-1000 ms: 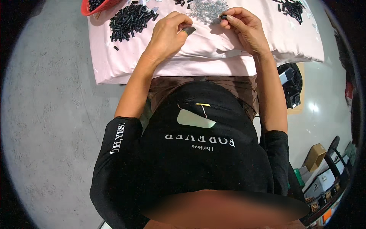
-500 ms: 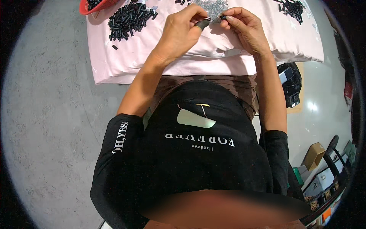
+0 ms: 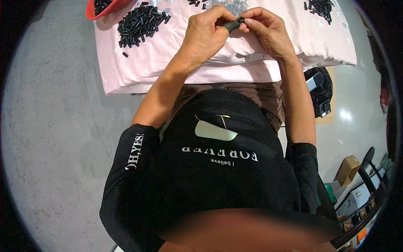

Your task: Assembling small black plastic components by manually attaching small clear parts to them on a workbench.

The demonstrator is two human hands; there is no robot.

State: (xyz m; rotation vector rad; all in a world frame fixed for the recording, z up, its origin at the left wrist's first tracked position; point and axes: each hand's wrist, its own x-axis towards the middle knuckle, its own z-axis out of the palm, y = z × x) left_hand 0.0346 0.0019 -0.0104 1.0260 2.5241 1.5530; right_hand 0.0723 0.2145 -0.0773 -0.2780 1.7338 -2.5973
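The 2 forearms come up from the lower part of the view, elbows spread wide, and lean inward so that the hands meet over the far half of the pink cloth (image 3: 119, 82). The left hand (image 3: 205, 37) has its back turned up and its fingers curled, with the thumb, wearing a dark finger cover (image 3: 231, 27), and the index finger pointing right; its fingertips come together at the meeting point, but whether they grip anything cannot be told. The right hand (image 3: 273, 37) bends in from the other side, thumb and index finger pinching a small black piece (image 3: 241, 20), which sits between the 2 hands, just in front of a heap of clear small parts (image 3: 230, 6); its other fingers are curled beneath. At the upper left, a red basket (image 3: 116, 8), cut off by the picture's edge, holds more black pieces (image 3: 101, 5). Near it on the cloth lies a large pile of black tubes (image 3: 140, 26), with 1 single tube (image 3: 125, 54) apart from it, towards the person. A smaller black pile (image 3: 321, 9) lies at the upper right. Beyond the cloth's right side stands a cardboard box (image 3: 347, 171).
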